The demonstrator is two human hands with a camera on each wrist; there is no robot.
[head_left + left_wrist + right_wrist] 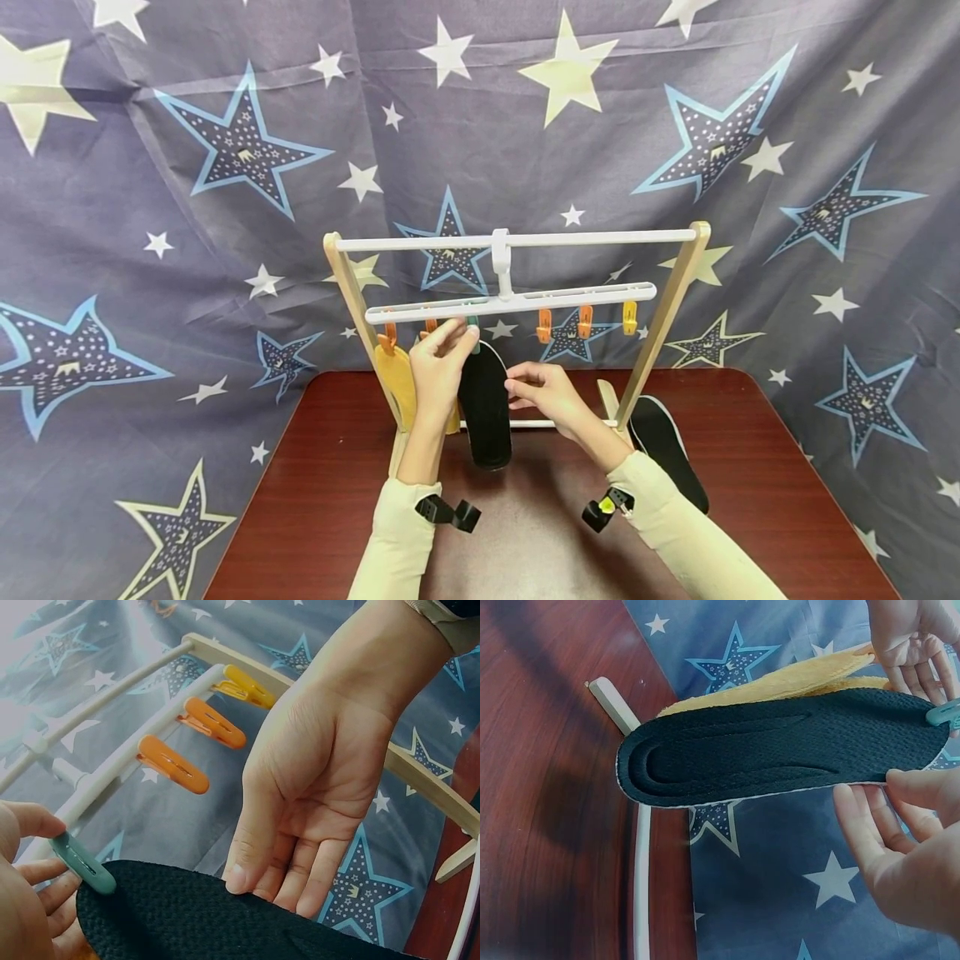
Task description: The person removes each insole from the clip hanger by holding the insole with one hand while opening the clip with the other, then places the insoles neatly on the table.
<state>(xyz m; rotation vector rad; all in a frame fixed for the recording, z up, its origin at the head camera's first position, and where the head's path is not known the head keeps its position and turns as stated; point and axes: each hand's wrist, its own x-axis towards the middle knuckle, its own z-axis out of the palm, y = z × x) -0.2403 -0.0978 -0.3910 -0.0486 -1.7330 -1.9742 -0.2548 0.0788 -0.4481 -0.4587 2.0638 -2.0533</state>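
A black insole (pixel 486 408) hangs toe-up below the white hanger bar (pixel 570 298), its top end in a teal clip (pixel 84 864). My left hand (pixel 438 367) is at that clip, thumb and fingers pinching it from its two sides. Lower down, my right hand (pixel 551 396) pinches the insole's right edge between thumb and fingers, plain in the right wrist view. Left of the black insole hang yellow insoles (pixel 780 681), held by orange clips (pixel 387 337); my left hand partly hides them in the head view.
A wooden stand (pixel 675 317) with a white top rod carries the hanger. Orange clips (pixel 174 763) and a yellow clip (pixel 249 686) dangle on its right half. Another black insole (pixel 667 450) lies on the brown table (pixel 300 517) at right. A star-patterned cloth (pixel 187 250) hangs behind.
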